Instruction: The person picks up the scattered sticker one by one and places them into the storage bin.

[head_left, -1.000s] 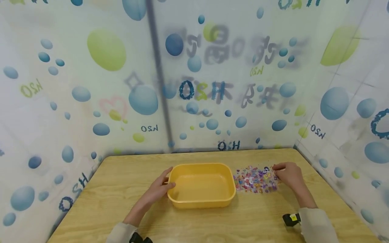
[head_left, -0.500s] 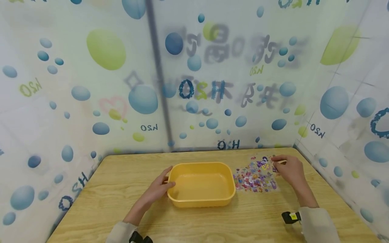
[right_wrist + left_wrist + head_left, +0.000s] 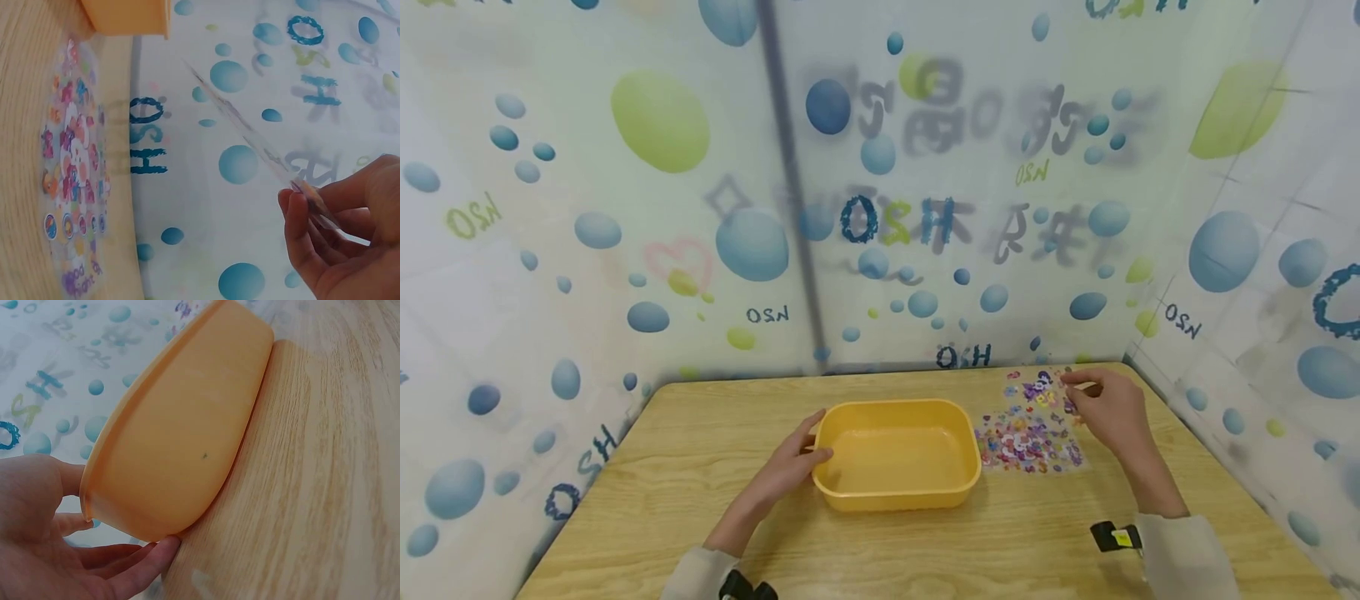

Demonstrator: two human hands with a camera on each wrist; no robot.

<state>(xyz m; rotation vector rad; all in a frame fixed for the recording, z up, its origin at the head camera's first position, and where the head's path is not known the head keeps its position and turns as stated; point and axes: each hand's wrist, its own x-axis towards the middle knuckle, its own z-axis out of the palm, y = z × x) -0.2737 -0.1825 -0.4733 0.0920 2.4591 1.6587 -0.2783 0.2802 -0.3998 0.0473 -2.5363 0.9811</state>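
Note:
A yellow plastic basin (image 3: 895,502) stands on the wooden table with nothing in it. My left hand (image 3: 790,462) holds its left end, thumb over the rim and fingers against the outer wall, as the left wrist view also shows. Between thumb and fingers, my right hand (image 3: 1111,408) pinches the edge of a clear sticker sheet (image 3: 1041,388) with small coloured prints. Raised off the table, that sheet appears nearly edge-on in the right wrist view. Another clear sticker sheet (image 3: 74,156), printed with a white cartoon animal and round badges, lies on the table beside the basin's right end.
The light wooden table (image 3: 715,450) reaches back to a pale curtain (image 3: 880,275) printed with blue and green dots and letters. More of the curtain runs along the right side. Both wrists carry small black cameras.
My right hand has moved up and slightly left, lifting the pinched sticker sheet away from the one lying on the table. My left hand and the basin have stayed in place.

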